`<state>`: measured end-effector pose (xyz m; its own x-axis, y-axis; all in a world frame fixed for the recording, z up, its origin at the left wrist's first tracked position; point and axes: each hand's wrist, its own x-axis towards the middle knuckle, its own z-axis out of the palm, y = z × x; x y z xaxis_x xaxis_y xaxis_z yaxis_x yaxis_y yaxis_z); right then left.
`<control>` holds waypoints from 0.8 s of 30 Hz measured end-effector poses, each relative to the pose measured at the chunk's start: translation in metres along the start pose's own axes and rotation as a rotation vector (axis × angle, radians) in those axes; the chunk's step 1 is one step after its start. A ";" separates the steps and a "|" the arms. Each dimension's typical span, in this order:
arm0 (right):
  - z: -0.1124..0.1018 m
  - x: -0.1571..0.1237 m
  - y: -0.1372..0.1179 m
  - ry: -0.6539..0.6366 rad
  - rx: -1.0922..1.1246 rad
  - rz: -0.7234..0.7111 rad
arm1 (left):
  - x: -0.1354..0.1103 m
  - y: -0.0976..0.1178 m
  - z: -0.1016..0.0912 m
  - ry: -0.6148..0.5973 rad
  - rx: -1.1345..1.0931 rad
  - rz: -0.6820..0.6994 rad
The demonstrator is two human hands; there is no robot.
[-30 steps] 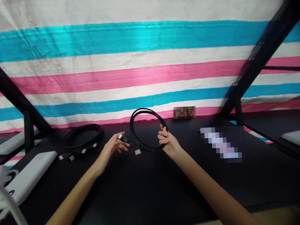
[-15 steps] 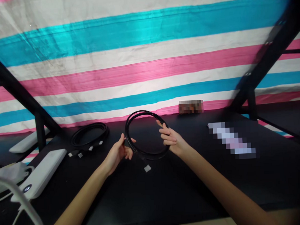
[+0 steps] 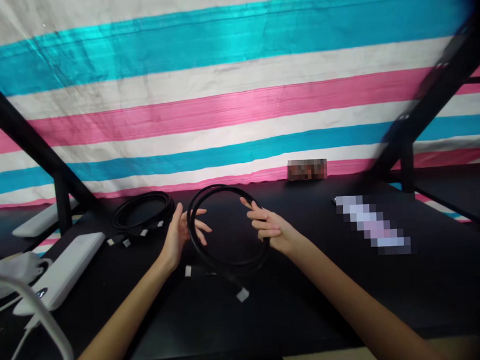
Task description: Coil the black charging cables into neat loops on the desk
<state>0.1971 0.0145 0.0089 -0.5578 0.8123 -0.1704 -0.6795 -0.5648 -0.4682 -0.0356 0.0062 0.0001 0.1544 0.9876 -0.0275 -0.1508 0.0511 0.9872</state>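
Note:
A coiled black cable [image 3: 200,249] stands up as a loop above the dark table. My right hand [image 3: 271,230] is closed around its right side, fingers wrapped over the strands. On the loop's left side, my left hand [image 3: 179,237] has its fingers spread and reaching behind the strands; it does not grip them. One cable end with a pale connector [image 3: 242,294] hangs below the loop. A second small white connector [image 3: 188,271] shows under the left hand. Another coiled black cable [image 3: 124,214] lies behind my left hand, with several pale-tipped ends toward me.
At left lie a white power bank [image 3: 74,267], a white charger [image 3: 17,272] and a thick white cord [image 3: 51,331]. A blurred-out strip [image 3: 371,219] lies at right and a blurred-out box [image 3: 307,169] at the back. Black frame posts [image 3: 62,203] flank the table [image 3: 317,314].
My left hand has shifted left and its fingers have spread. The loop has opened wider and sunk slightly, with its hanging end lower. A second white connector has come into sight.

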 end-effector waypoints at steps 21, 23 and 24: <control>-0.003 0.003 0.005 0.194 -0.736 -0.193 | -0.007 -0.017 0.017 -0.003 0.496 0.167; -0.003 0.005 0.008 0.216 -0.789 -0.276 | -0.007 -0.018 0.016 0.008 0.533 0.211; -0.004 0.006 0.008 0.219 -0.807 -0.310 | -0.007 -0.017 0.015 0.025 0.567 0.226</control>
<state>0.1900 0.0148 0.0009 -0.2448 0.9678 -0.0582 -0.1955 -0.1081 -0.9747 -0.0192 -0.0043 -0.0143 0.1552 0.9684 0.1953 0.3672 -0.2401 0.8986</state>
